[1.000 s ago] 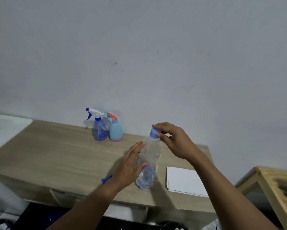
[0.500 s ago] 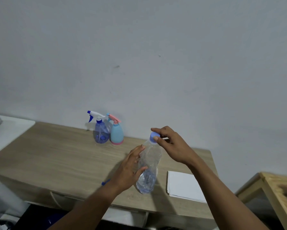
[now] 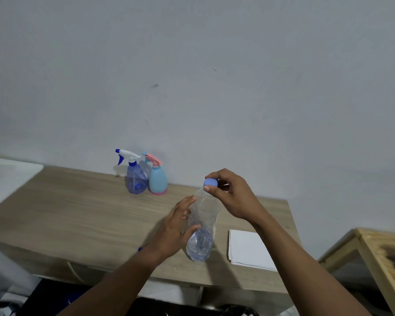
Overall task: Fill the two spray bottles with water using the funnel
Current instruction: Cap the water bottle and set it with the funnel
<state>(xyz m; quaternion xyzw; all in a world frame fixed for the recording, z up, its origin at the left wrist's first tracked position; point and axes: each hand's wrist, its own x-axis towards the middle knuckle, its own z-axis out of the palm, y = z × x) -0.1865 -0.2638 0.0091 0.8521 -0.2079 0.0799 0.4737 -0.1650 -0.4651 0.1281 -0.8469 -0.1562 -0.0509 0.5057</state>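
Gripping crinkled clear water bottle point(image 3: 203, 226), left hand point(image 3: 173, 233), right hand point(image 3: 233, 197) pinching round blue cap point(image 3: 210, 182)

wooden table point(image 3: 78, 213) | rear: blue spray bottle point(image 3: 135, 180), teal spray bottle point(image 3: 158, 182) | right: white papers point(image 3: 249, 247) | front: blue item point(image 3: 140, 248), perhaps funnel

Prob. plain home room: wood-look desk point(image 3: 78, 213), bare grey wall point(image 3: 192, 65), household spray bottles point(image 3: 136, 181).

Your blue spray bottle point(image 3: 135, 182) and pale spray bottle point(image 3: 158, 182) stand upright, side by side. Your water bottle point(image 3: 202, 224) leans, cap point(image 3: 210, 182) on.
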